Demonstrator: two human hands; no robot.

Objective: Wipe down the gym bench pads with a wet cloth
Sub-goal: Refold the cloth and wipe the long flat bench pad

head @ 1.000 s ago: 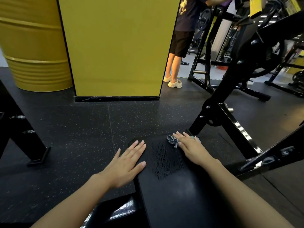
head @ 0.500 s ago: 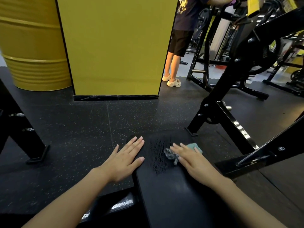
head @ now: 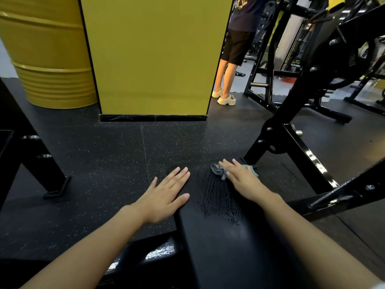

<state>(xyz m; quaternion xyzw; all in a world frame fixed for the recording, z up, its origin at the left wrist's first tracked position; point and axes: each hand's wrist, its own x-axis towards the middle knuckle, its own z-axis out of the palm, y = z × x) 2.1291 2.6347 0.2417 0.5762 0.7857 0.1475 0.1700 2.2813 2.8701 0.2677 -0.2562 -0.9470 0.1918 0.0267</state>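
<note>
Head view: your right grip is flat, fingers straight, pressing the cloth onto the far end of the pad. It isn't curled round the cloth, so this is open-palm pressure, likely to spread load across the wipe. The cloth sits under that grip's fingers, with a striped corner sticking out on its left and a teal edge on its right. Your left grip is also flat and open, holding nothing, lying over the pad's left edge; it reads as a brace. The wet streaks lie between the two grips and run from the right one toward you. The near end looks dry, so I'd judge the job partway. The machine frame stands just beyond-right of the right grip: mind your knuckles there.
</note>
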